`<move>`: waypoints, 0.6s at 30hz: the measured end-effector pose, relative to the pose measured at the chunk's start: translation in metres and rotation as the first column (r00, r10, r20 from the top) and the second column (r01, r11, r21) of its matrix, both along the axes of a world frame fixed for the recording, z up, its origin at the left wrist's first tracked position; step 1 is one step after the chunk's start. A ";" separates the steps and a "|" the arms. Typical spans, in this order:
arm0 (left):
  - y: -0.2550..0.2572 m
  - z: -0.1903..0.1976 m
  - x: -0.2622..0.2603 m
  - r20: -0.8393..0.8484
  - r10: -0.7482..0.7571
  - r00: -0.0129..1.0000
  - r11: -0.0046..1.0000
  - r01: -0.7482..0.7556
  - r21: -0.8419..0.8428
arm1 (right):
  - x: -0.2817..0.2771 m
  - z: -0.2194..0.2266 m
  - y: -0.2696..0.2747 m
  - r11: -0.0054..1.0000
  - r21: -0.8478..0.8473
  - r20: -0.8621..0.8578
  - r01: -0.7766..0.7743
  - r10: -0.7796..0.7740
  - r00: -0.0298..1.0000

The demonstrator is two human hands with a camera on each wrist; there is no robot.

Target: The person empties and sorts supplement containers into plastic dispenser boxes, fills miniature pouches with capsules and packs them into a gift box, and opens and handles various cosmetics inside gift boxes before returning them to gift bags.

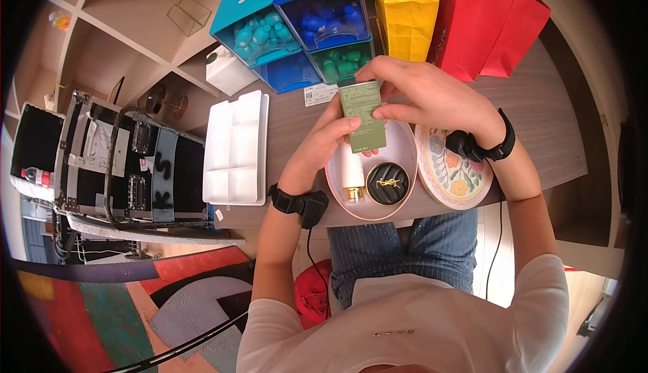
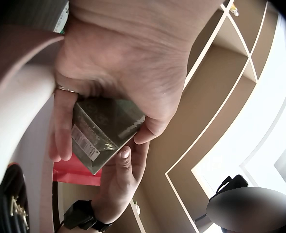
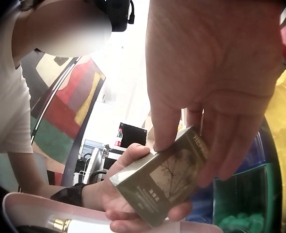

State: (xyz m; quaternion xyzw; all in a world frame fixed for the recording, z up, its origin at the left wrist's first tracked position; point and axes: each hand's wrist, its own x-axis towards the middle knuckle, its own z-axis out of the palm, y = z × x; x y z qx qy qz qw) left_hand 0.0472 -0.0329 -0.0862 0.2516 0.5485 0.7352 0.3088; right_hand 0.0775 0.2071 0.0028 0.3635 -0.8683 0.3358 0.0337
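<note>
A dark green printed box (image 1: 366, 118) is held up over a pale oval tray (image 1: 407, 160), between both hands. My left hand (image 1: 318, 144) grips its side, thumb on the printed face; in the left wrist view the fingers (image 2: 64, 128) reach along the box. At the far end, my right hand (image 1: 432, 96) pinches it with the thumb near the upper edge and the fingers curled over the other side. A tree picture shows on the box face (image 3: 169, 172) in the right wrist view. Below, a white tube (image 1: 352, 170) with a gold cap lies beside a round black compact (image 1: 387, 183) with a gold emblem.
A floral oval board (image 1: 453, 187) sits right of the tray. White compartment tray (image 1: 234, 150) stands left. Behind are blue bins (image 1: 320, 9) and teal bins (image 1: 246, 19) of small pieces, a yellow bag (image 1: 405, 22) and red bags (image 1: 472, 29). A paper slip (image 1: 319, 95) lies near the bins.
</note>
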 end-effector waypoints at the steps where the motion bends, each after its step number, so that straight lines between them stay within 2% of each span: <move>1: -0.001 -0.002 -0.002 0.029 -0.044 0.999 0.999 0.043 0.028 | 0.000 0.000 0.000 1.000 0.002 0.005 0.002 -0.002 1.000; 18: -0.001 -0.004 -0.002 0.026 -0.049 0.998 0.998 0.048 0.036 | 0.000 -0.001 0.001 1.000 -0.021 0.010 -0.012 0.012 1.000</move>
